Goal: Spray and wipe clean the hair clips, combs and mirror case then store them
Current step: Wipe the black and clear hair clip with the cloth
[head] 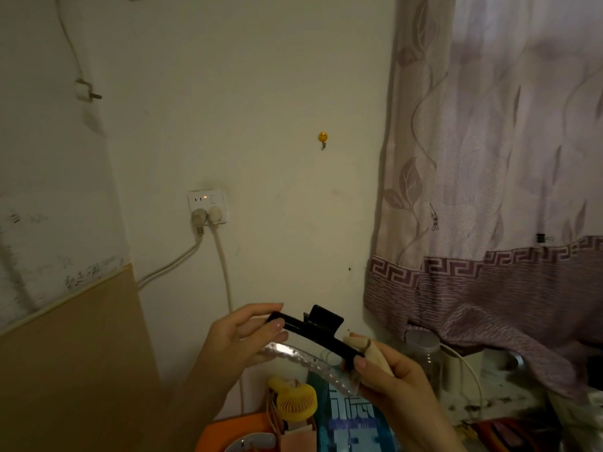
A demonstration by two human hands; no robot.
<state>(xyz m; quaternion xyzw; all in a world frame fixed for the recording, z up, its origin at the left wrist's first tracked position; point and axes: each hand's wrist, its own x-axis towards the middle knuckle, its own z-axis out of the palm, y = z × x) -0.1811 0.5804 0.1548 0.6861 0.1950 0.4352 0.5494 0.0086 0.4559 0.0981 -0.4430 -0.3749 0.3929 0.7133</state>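
Two hands share one black claw clip (310, 327), which I hold up in front of the wall, above the cluttered bench (509, 396). My left hand (241, 337) pinches the clip's left tip between thumb and curled fingers. My right hand (391, 383) grips a folded beige cloth (365, 349) and presses it round the clip's right end. A clear, bumpy curved piece (310, 360), perhaps a second clip or a comb, lies just under the black one and reaches from hand to hand; I cannot tell which fingers carry it.

From the head view, I judge the black clip to be light, stiff plastic with a glossy, slippery skin, more so once wet with spray. Its spring hinge at the raised tab looks like the weak spot, so I would hold by the solid bar ends, as now, and not squeeze the tab while wiping. The clear piece looks thin and brittle; I would support it along its length.

A yellow handheld fan (295, 402) sits below my hands.
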